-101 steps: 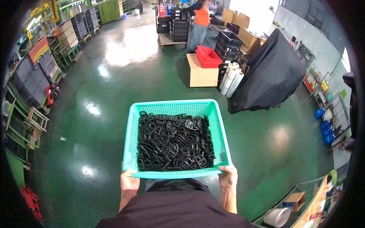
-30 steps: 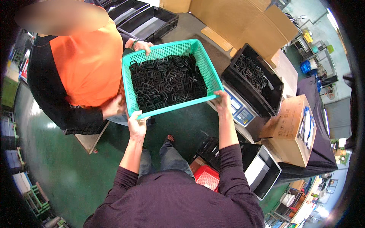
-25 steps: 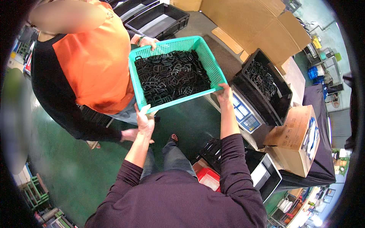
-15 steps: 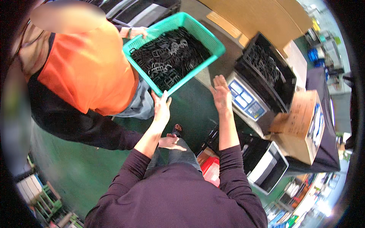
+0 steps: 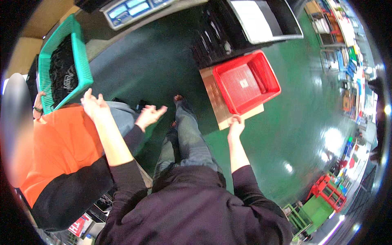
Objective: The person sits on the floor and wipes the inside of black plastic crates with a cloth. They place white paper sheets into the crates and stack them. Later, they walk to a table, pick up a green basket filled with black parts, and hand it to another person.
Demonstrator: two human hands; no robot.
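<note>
My left hand (image 5: 96, 106) has its fingers apart and holds nothing. It is close to the near corner of a green plastic basket (image 5: 83, 61) filled with small black parts (image 5: 64, 73). A co-worker in an orange top has one hand (image 5: 39, 104) at that basket's rim; the co-worker's other hand (image 5: 150, 116) is spread near my legs. My right hand (image 5: 236, 126), fingers loosely bent, appears just short of an empty red plastic basket (image 5: 267, 96). Nothing shows in it, and whether it touches the rim is hard to tell.
Under the red basket lies flat cardboard (image 5: 218, 116) on the green floor. Beyond it stand stacked black crates (image 5: 212, 36) and a white-rimmed bin (image 5: 296, 24). A scale with a blue panel (image 5: 130, 12) sits at the far edge. Green frames and a red rack (image 5: 328, 192) are at lower right.
My view has turned right, so the green basket and co-worker appear farther left. The red basket, partly hidden before, now shows fully. My right hand has gone from beside the scale to near it.
</note>
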